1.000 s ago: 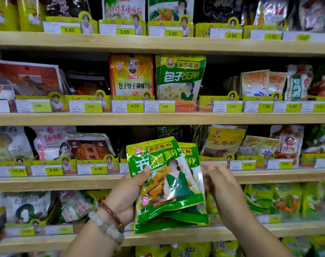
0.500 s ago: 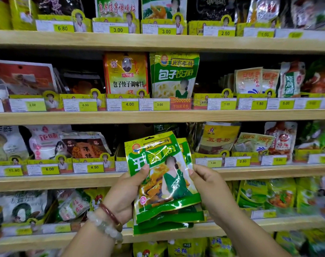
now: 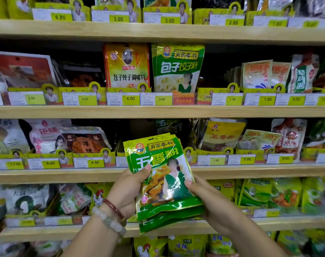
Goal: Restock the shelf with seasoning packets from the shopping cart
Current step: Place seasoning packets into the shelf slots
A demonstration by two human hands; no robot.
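- A shop aisle is seen, filled by wooden shelves (image 3: pixel 158 112) stocked with seasoning bags behind rows of yellow price tags (image 3: pixel 130 98).
- Nearest the camera, a small stack of green seasoning packets (image 3: pixel 163 180) is held upright in front of the shelf edges; "五香粉" is printed large on the front packet, under a yellow band reading "肖家香料".
- The stack's left edge is gripped by the left hand (image 3: pixel 128 190), thumb pressed on the front; two bead bracelets (image 3: pixel 111 217) are worn at that wrist.
- The right edge is pinched by the right hand (image 3: pixel 208 199), fingers curled behind.
- Directly behind the stack, a dark gap (image 3: pixel 141 130) is left open on the shelf, between an orange-printed bag (image 3: pixel 85 140) and a yellow bag marked "五香粉" (image 3: pixel 222 134).
- One shelf higher, a green bag labelled "包子饺子料" (image 3: pixel 178 67) is stood just beside a yellow bag labelled "包子饺子调味料" (image 3: pixel 127 65); tags of 4.00 and 3.00 are read below them.
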